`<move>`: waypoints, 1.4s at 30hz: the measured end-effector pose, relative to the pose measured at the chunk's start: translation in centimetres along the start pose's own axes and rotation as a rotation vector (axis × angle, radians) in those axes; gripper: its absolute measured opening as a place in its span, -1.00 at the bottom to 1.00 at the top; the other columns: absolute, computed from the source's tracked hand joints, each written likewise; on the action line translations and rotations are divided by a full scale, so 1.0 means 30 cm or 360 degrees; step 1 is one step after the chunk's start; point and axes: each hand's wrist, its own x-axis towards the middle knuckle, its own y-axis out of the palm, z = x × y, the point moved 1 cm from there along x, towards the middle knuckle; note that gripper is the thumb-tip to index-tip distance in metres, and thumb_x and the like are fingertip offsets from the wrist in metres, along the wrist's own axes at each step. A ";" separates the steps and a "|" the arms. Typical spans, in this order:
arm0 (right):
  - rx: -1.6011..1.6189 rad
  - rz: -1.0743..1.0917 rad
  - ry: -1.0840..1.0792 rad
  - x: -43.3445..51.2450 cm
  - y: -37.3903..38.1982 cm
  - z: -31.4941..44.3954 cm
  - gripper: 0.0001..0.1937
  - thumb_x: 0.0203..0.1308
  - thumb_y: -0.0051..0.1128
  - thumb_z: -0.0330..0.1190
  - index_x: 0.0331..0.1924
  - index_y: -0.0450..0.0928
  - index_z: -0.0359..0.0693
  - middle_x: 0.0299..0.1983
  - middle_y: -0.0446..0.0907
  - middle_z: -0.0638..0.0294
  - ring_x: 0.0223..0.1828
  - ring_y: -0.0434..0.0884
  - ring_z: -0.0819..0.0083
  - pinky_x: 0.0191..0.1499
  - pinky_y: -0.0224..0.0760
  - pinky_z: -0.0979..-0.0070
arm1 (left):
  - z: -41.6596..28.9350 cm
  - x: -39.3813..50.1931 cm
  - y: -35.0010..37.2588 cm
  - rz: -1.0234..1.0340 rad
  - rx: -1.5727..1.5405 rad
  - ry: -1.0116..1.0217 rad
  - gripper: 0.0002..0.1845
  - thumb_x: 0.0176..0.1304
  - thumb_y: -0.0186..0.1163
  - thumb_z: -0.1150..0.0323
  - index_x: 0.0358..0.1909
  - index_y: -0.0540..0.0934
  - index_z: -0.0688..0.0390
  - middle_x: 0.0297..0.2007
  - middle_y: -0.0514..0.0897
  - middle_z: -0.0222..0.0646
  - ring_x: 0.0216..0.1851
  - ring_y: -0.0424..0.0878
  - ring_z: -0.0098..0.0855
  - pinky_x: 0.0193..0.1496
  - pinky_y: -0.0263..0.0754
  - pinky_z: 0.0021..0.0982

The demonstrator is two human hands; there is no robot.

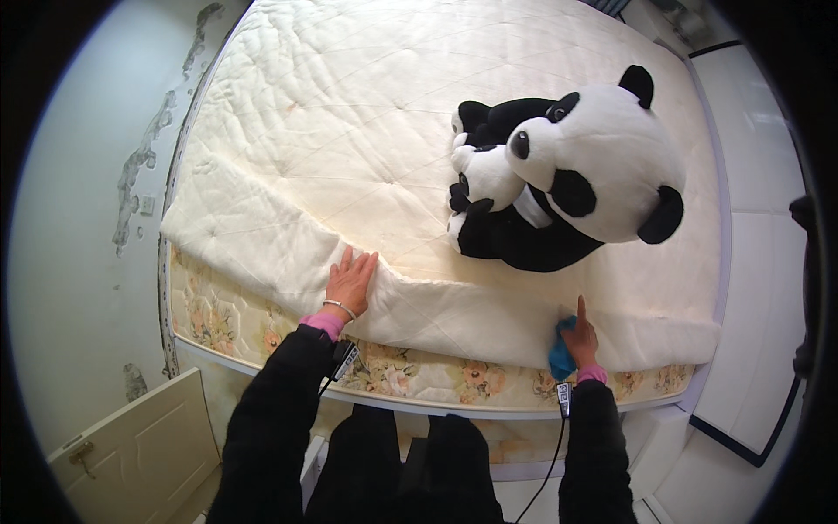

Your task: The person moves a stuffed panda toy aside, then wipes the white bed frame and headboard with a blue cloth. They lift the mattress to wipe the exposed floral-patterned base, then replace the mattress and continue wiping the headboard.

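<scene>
A cream quilted pad (366, 124) covers the bed, its near edge folded back over itself. Below that fold, a floral mattress (393, 376) shows along the near side. My left hand (350, 283) lies palm down on the folded flap, fingers spread, with a bracelet at the wrist. At the right, my right hand (580, 337) holds a blue cloth (562, 354) against the flap, its index finger stretched out. A large plush panda (605, 164) with a smaller plush panda (494, 177) in its lap sits on the pad, beyond my right hand.
A wall (72, 196) with peeling patches and a socket runs along the left. A door (144, 445) with a handle stands at the lower left. White cabinet panels (746, 262) flank the bed's right side. A cable hangs by my right sleeve.
</scene>
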 end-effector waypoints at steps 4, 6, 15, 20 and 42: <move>-0.0198 0.0101 0.0123 0.010 0.037 -0.048 -0.35 -0.02 0.19 -0.37 0.26 0.31 0.01 -0.11 0.66 -0.11 -0.05 0.63 -0.14 -0.02 0.48 -0.01 | 0.047 -0.017 0.024 0.0094 0.0104 -0.0006 -0.20 0.00 0.15 0.53 0.40 0.29 0.01 0.19 0.45 -0.17 0.39 0.18 0.07 0.41 0.04 0.12; -0.0217 0.0029 0.0132 0.000 0.040 -0.078 -0.53 -0.04 0.18 -0.39 0.06 0.42 -0.09 -0.16 0.67 -0.10 -0.09 0.63 -0.14 -0.07 0.47 -0.02 | 0.070 -0.017 0.026 0.0136 0.0156 -0.0051 -0.30 -0.02 0.18 0.49 0.29 0.38 0.02 0.15 0.46 -0.13 0.32 0.25 0.04 0.40 0.04 0.11; 0.0433 -0.1088 -0.0061 -0.046 -0.197 -0.070 -0.83 0.03 0.12 -0.50 -0.24 0.53 -0.22 -0.35 0.64 -0.04 -0.28 0.65 -0.01 -0.20 0.48 0.19 | 0.158 0.042 -0.038 -0.0185 0.0013 -0.0023 -0.54 0.03 0.18 0.48 0.06 0.53 0.08 0.11 0.48 -0.15 0.29 0.30 -0.01 0.32 0.15 0.05; 0.0796 -0.1289 -0.0123 -0.027 -0.345 -0.044 -0.77 0.04 0.07 -0.54 -0.16 0.54 -0.22 -0.34 0.62 0.04 -0.27 0.62 0.07 -0.13 0.48 0.29 | 0.212 0.030 -0.181 -0.0699 0.0079 0.0103 -0.85 -0.09 0.19 0.51 -0.42 0.50 0.15 -0.36 0.48 -0.19 -0.19 0.43 -0.06 -0.06 0.31 -0.08; 0.0352 -0.0142 0.0078 -0.260 0.135 -0.293 -0.21 -0.08 0.39 -0.45 0.33 0.29 -0.45 0.21 0.48 -0.25 0.27 0.46 -0.05 0.34 0.25 0.27 | 0.511 0.015 -0.181 -0.0679 -0.0068 -0.0389 -0.17 -0.01 0.01 0.68 0.38 0.38 -0.18 0.44 0.27 -0.50 0.26 0.38 -0.13 0.21 0.42 -0.24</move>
